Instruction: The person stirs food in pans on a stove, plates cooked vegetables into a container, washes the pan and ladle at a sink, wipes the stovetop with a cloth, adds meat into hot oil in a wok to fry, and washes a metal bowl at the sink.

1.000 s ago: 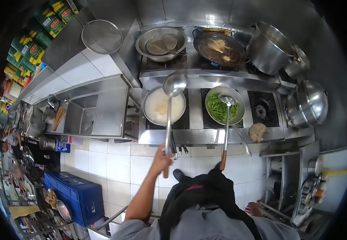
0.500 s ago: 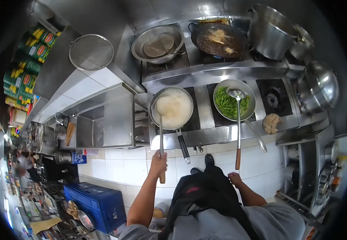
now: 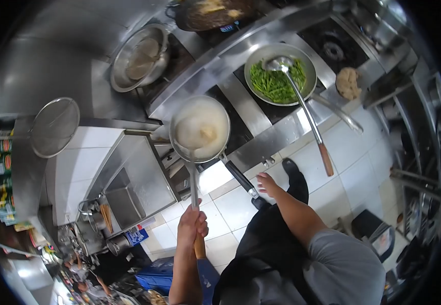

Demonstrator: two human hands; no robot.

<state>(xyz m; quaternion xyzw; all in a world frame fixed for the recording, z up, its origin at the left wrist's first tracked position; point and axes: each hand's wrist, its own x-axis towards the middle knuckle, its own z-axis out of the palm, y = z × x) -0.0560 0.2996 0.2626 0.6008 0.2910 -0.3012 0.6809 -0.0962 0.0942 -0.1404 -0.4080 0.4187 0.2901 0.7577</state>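
My left hand [image 3: 192, 223] is closed round the handle of a long metal ladle [image 3: 194, 178] with a wooden end. Its head dips into cloudy white, steaming liquid in a pan [image 3: 171, 133], so I cannot make out its shape. A pale lump shows in that liquid. The pan's black handle [image 3: 239, 179] points toward my body. Just right of this handle, apart from it, my right hand [image 3: 266, 184] is held out with its fingers extended and nothing in them. Farther right, a second pan [image 3: 310, 68] holds green vegetables [image 3: 274, 84], with another ladle [image 3: 309, 119] resting in it.
A cloth [image 3: 348, 84] lies crumpled by the right burner. Behind are a metal bowl [image 3: 124, 84] with a strainer in it and a dark wok [image 3: 213, 18] of oil. A round mesh strainer [image 3: 55, 127] and a sink [image 3: 124, 195] are at left. A blue crate [image 3: 157, 277] stands on the floor.
My view has turned and shifted closer to the stove. My right hand has come from beside my body to near the black pan handle. The left hand still grips the ladle.
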